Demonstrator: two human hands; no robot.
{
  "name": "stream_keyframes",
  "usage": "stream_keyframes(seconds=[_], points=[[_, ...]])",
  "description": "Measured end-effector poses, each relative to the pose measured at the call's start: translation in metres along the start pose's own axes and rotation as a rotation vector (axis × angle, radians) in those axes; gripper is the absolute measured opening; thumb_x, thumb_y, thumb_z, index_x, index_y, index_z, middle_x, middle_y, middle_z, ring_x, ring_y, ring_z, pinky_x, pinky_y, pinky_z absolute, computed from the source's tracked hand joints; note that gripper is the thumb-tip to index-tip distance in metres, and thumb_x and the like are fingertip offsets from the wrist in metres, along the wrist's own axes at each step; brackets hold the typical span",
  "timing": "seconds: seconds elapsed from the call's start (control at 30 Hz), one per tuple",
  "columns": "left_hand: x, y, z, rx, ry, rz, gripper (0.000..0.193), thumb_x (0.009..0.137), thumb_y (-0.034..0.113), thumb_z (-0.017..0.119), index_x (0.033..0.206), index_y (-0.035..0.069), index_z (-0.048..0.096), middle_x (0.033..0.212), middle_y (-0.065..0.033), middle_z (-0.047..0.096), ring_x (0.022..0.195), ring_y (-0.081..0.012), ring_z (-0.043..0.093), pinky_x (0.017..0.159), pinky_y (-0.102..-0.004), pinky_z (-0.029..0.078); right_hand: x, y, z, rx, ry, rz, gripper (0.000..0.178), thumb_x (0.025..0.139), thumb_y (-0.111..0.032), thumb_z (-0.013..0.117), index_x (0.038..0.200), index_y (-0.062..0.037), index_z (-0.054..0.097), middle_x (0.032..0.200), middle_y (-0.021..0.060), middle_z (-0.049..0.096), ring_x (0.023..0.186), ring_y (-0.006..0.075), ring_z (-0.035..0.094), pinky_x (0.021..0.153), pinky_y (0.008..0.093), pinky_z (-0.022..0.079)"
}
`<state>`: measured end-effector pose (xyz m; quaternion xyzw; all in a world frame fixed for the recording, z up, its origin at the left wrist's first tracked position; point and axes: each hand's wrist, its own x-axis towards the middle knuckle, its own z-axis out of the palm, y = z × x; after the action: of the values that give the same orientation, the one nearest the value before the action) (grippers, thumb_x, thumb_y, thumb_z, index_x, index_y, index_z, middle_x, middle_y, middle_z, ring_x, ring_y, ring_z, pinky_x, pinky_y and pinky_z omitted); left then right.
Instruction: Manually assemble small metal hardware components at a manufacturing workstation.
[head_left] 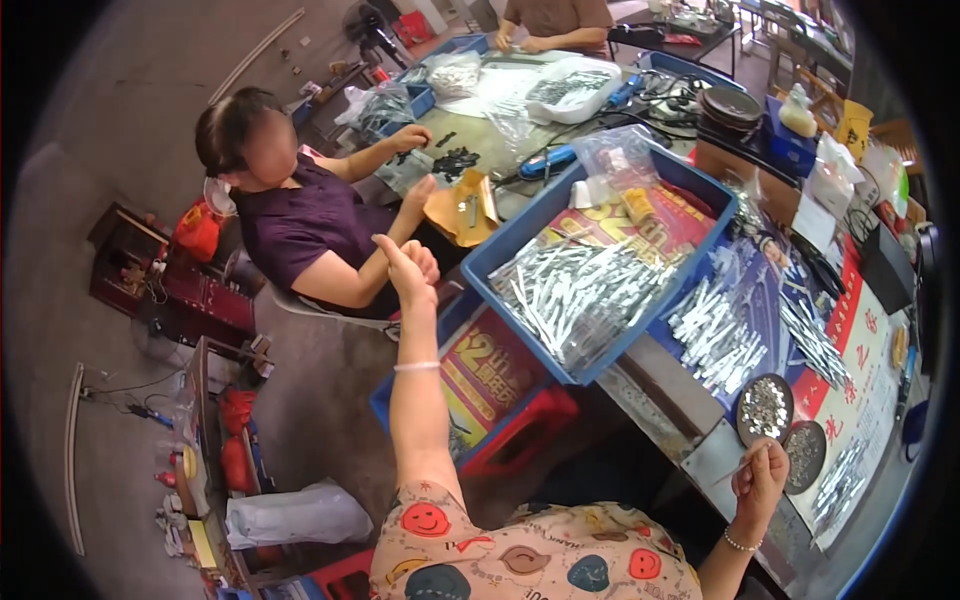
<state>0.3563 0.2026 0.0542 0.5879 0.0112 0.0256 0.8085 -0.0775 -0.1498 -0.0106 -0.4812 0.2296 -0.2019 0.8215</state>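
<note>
My left hand [410,272] is stretched out ahead, thumb up and fingers curled in, with nothing visible in it. It is raised between a seated co-worker and a blue plastic crate [600,368] holding a heap of thin silvery metal strips [585,295]. At the lower right, my right hand [763,474] is closed in a pinch on a thin stick-like piece [729,475], too small to name exactly. Just beyond its fingers stands a round dark dish [766,405] of small shiny parts; a second dish [804,455] of small grey parts touches close beside it.
More metal strips [718,335] lie in piles on the bench. A co-worker in a purple top [300,225] sits at the left, working with small dark pieces; another person sits at the far end. A lower blue crate [470,385] and a red crate [525,430] stand below the bench edge.
</note>
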Motion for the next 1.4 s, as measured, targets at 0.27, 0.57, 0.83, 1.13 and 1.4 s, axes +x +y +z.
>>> stream_keyframes(seconds=[0.27, 0.57, 0.83, 1.13, 1.4], points=[[0.110, -0.012, -0.062, 0.292, 0.201, 0.015, 0.067, 0.084, 0.076, 0.018, 0.051, 0.018, 0.025, 0.040, 0.0034, 0.027, 0.030, -0.0098, 0.021, 0.031, -0.0242, 0.013, 0.006, 0.010, 0.030, -0.093, 0.028, -0.011, 0.029, 0.092, -0.026, 0.057, 0.075, -0.0037, 0.049, 0.051, -0.0028, 0.040, 0.037, 0.0037, 0.033, 0.034, 0.0179, 0.024], [-0.017, -0.007, 0.007, 0.397, -0.126, 0.387, 0.064, 0.098, 0.050, 0.031, 0.046, 0.012, 0.033, 0.040, 0.0010, 0.031, 0.035, -0.0101, 0.029, 0.037, -0.0277, 0.021, 0.007, 0.015, 0.043, -0.150, -0.007, -0.005, 0.029, 0.092, -0.024, 0.056, 0.071, -0.0038, 0.050, 0.047, -0.0021, 0.040, 0.033, 0.0053, 0.034, 0.031, 0.0195, 0.025], [-0.360, -0.224, 0.014, 1.043, -1.335, 0.330, 0.044, 0.091, 0.042, 0.048, 0.070, 0.005, 0.061, 0.066, -0.0159, 0.061, 0.062, -0.0353, 0.060, 0.052, -0.0457, 0.047, -0.008, 0.008, 0.033, 0.004, -0.124, -0.040, 0.026, 0.094, -0.022, 0.053, 0.076, -0.0037, 0.050, 0.052, -0.0021, 0.041, 0.037, 0.0051, 0.034, 0.034, 0.0192, 0.026], [-0.368, -0.228, 0.037, 1.010, -1.136, 0.489, 0.039, 0.088, 0.035, 0.057, 0.062, 0.005, 0.053, 0.060, -0.0141, 0.056, 0.057, -0.0344, 0.058, 0.048, -0.0444, 0.045, -0.042, 0.013, -0.005, 0.102, -0.118, -0.019, 0.027, 0.092, -0.023, 0.058, 0.075, -0.0028, 0.051, 0.053, -0.0011, 0.043, 0.038, 0.0064, 0.037, 0.035, 0.0203, 0.028], [-0.376, -0.227, 0.037, 0.988, -1.098, 0.438, 0.039, 0.086, 0.032, 0.060, 0.060, 0.005, 0.052, 0.060, -0.0145, 0.055, 0.056, -0.0352, 0.057, 0.048, -0.0453, 0.043, -0.038, 0.019, -0.008, 0.178, -0.139, 0.037, 0.028, 0.091, -0.024, 0.059, 0.076, -0.0018, 0.053, 0.052, -0.0017, 0.042, 0.037, 0.0063, 0.035, 0.035, 0.0207, 0.027]])
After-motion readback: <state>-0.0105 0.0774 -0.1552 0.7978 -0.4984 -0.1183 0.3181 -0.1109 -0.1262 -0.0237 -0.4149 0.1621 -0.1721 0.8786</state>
